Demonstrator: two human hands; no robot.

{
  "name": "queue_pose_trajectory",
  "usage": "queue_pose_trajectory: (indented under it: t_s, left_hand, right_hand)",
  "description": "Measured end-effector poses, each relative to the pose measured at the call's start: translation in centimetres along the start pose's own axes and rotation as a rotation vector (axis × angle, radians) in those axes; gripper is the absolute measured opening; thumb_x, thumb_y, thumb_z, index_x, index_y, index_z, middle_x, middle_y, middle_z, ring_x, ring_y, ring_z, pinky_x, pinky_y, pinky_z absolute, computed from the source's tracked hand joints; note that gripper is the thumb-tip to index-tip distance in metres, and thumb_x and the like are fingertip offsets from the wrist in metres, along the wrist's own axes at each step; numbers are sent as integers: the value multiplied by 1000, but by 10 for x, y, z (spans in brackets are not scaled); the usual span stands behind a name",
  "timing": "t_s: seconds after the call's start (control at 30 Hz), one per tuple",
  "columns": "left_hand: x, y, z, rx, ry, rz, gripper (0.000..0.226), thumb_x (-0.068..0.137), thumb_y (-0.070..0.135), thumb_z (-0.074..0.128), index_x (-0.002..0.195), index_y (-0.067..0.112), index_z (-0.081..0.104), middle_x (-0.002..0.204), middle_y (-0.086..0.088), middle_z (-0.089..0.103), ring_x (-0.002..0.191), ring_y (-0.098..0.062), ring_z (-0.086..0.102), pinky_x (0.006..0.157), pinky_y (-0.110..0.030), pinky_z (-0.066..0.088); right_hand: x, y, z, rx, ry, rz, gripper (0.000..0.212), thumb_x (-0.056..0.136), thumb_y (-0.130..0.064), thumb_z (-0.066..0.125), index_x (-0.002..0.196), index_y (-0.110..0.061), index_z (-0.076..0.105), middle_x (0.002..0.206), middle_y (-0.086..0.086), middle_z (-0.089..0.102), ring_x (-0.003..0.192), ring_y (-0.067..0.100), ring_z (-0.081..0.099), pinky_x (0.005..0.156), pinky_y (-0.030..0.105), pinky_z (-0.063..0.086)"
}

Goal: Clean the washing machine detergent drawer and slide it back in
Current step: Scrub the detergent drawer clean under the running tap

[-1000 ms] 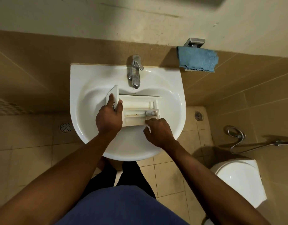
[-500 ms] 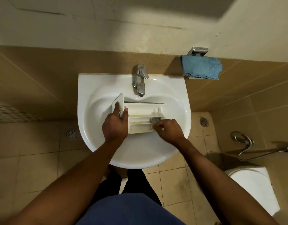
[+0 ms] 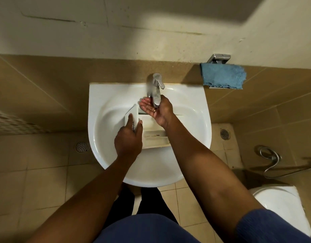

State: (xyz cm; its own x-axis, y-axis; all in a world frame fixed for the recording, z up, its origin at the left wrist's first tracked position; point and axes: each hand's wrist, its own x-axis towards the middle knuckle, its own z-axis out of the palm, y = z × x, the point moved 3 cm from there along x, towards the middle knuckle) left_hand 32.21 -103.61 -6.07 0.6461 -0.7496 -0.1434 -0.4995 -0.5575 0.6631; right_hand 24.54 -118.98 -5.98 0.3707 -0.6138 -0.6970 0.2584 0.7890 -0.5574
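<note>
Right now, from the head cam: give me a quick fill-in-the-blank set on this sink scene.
1. The left hand grips the white plastic detergent ___ in the white ceramic sink.
2. The right hand is cupped palm-___ under the chrome faucet.
3. The cloth hanging from the chrome wall holder is ___.
Missing: drawer; up; blue.

blue cloth on metal holder (wall-mounted) | toilet lower right | spray hose near toilet | floor drain left
</note>
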Motion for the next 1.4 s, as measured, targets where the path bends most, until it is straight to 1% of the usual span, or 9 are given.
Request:
queue_pose_trajectory:
  t_s: [0.27, 0.4, 0.73, 0.93, 1.07, 1.2, 1.3, 1.37, 1.4]
  left_hand:
    - [-1, 0, 0, 4, 2, 9, 64, 104, 61, 34, 157, 25, 40, 107, -13, 75, 99, -30, 71, 87, -43, 59]
    - [0, 2, 0, 11, -4, 6, 63, 105, 60, 35, 157, 25, 40, 108, -13, 74, 100, -30, 71, 86, -42, 57]
    - [-2, 2, 0, 2, 2, 8, 62, 105, 58, 37, 157, 23, 41, 110, -13, 74, 100, -30, 71, 87, -41, 57]
    - [-1, 1, 1, 1, 1, 15, 61, 105, 57, 39, 156, 23, 43, 106, -16, 74, 98, -33, 71, 82, -42, 55]
    - [0, -2, 3, -4, 10, 5, 62, 104, 60, 38, 155, 25, 45, 105, -16, 75, 97, -35, 71, 84, -43, 56]
    - [0, -4, 4, -12, 17, 6, 62, 103, 60, 39, 153, 25, 47, 104, -18, 74, 98, -38, 70, 85, -46, 56]
    - [0, -2, 1, -6, 3, 2, 61, 104, 59, 40, 154, 26, 45, 107, -19, 74, 101, -39, 69, 87, -48, 55]
    - [0, -1, 1, 4, -7, -5, 60, 104, 58, 41, 155, 26, 45, 108, -19, 74, 103, -39, 68, 88, -48, 54]
    - [0, 0, 0, 3, -13, -9, 60, 104, 58, 41, 155, 27, 45, 108, -19, 74, 103, -39, 68, 88, -47, 53]
  right_hand:
    - [-10, -5, -3, 176, 32, 70, 48, 102, -19, 27, 95, 10, 65, 80, 23, 74, 70, 33, 77, 72, 39, 63]
    - [-11, -4, -4, 175, 30, 82, 48, 104, -18, 27, 95, 10, 64, 82, 25, 75, 72, 33, 77, 67, 40, 64]
    - [-13, -11, -4, 188, -27, 120, 45, 101, -12, 26, 96, 15, 61, 83, 29, 73, 71, 38, 76, 70, 46, 63]
    - [-40, -22, -52, -98, 41, 141, 39, 99, -8, 32, 94, 14, 64, 90, 29, 74, 78, 38, 76, 72, 41, 65]
    - [-72, -26, -98, -442, 136, 96, 41, 98, -12, 36, 101, 18, 65, 101, 33, 72, 94, 46, 73, 88, 50, 62]
    - [-90, -13, -111, -710, 185, 4, 37, 94, -7, 43, 95, 17, 72, 94, 29, 75, 91, 46, 74, 88, 51, 62]
    - [-90, 0, -116, -1059, 146, -262, 40, 93, -20, 45, 82, -4, 80, 87, 10, 80, 88, 31, 76, 91, 47, 60]
    - [-93, 6, -125, -1326, 132, -436, 43, 94, -28, 44, 83, -11, 81, 87, 2, 80, 86, 18, 74, 90, 41, 57]
    - [-94, 8, -131, -1361, 144, -472, 42, 95, -29, 44, 86, -13, 82, 89, 0, 80, 88, 16, 74, 91, 41, 57]
